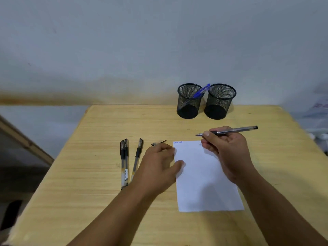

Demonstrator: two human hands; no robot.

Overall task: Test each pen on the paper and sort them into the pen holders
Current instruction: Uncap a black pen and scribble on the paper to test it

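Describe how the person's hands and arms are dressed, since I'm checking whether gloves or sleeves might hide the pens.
Both forearms are bare as far as the frame shows, with no sleeves in sight. The left hand and right hand wear no gloves, and no rings, watch or wristband are visible on either.

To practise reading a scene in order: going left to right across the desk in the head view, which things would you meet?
Pair of black capped pens → single capped pen → left hand → sheet of paper → right hand holding an uncapped pen.
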